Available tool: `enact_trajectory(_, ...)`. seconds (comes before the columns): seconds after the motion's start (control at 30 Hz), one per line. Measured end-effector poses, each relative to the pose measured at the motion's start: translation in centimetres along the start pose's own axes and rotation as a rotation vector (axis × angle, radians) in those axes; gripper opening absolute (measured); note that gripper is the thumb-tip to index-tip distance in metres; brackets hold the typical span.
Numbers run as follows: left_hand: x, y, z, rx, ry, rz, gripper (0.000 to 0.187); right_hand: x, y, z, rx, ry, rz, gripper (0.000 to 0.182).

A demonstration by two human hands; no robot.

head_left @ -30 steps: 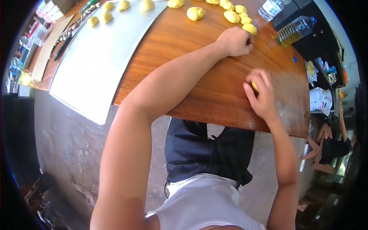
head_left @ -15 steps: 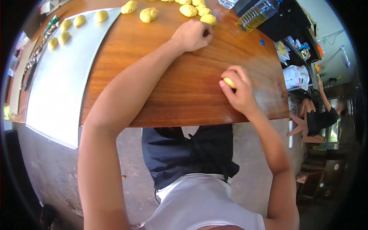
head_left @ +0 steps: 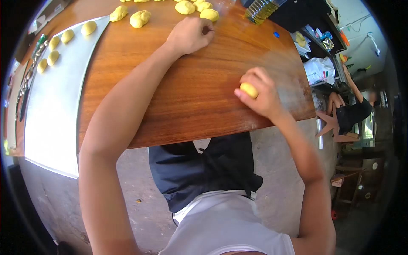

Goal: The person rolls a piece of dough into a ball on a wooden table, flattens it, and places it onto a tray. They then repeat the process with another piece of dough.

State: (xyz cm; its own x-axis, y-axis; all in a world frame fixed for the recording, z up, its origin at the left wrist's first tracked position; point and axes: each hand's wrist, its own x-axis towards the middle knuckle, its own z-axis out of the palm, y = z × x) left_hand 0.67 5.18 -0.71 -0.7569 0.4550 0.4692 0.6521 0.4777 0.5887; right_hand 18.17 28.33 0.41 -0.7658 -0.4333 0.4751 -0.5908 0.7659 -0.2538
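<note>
My right hand curls round a smooth yellow dough ball on the wooden table, toward its right side. Farther forward, my left hand rests on the table with its fingers curled in; what they hold, if anything, is hidden. Just beyond its fingers lies a rough yellow dough piece. More rough pieces sit along the far part of the table, one of them left of my left hand. Several smooth balls stand on a pale metal tray at the left.
An oil bottle lies at the far right of the table, with a blue cap near it. Beyond the right edge are shelves with a white plastic bag. A person is farther off at the right.
The view has shifted, so the table and tray sit differently in it. More of the dough ball now shows within my right hand. My left hand stays beside the same dough piece.
</note>
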Motion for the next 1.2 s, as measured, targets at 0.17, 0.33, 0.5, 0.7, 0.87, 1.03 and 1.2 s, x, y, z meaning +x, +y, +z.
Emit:
enact_trajectory(0.17,0.7,-1.3,0.6,0.058,-0.019,0.067,0.028,5.6,4.5,4.2,-0.074,0.236,-0.018,0.024)
enact_trajectory(0.33,-0.2,-0.6,-0.2,-0.030,-0.025,-0.011,0.025,3.9,-2.6,4.5,0.154,0.133,-0.151,0.017)
enact_trajectory(0.5,0.0,-1.1,0.3,-0.005,-0.011,0.012,0.024,1.0,1.5,1.0,-0.090,0.064,0.071,0.019)
enact_trajectory(0.7,-0.2,-0.1,-0.4,-0.017,-0.024,0.006,0.025,5.7,1.5,4.8,0.071,0.236,-0.016,0.021)
enact_trajectory(0.87,-0.2,-0.1,-0.1,-0.025,-0.005,0.003,0.023,0.0,-2.6,1.5,0.089,0.106,-0.026,0.017)
enact_trajectory(1.03,0.0,-0.4,0.2,-0.024,0.004,0.046,0.023,1.7,2.0,2.2,-0.106,0.253,0.151,0.018)
enact_trajectory(1.2,-0.2,-1.1,0.2,-0.045,0.022,0.037,0.025,5.7,0.6,6.3,0.072,0.279,0.227,0.015)
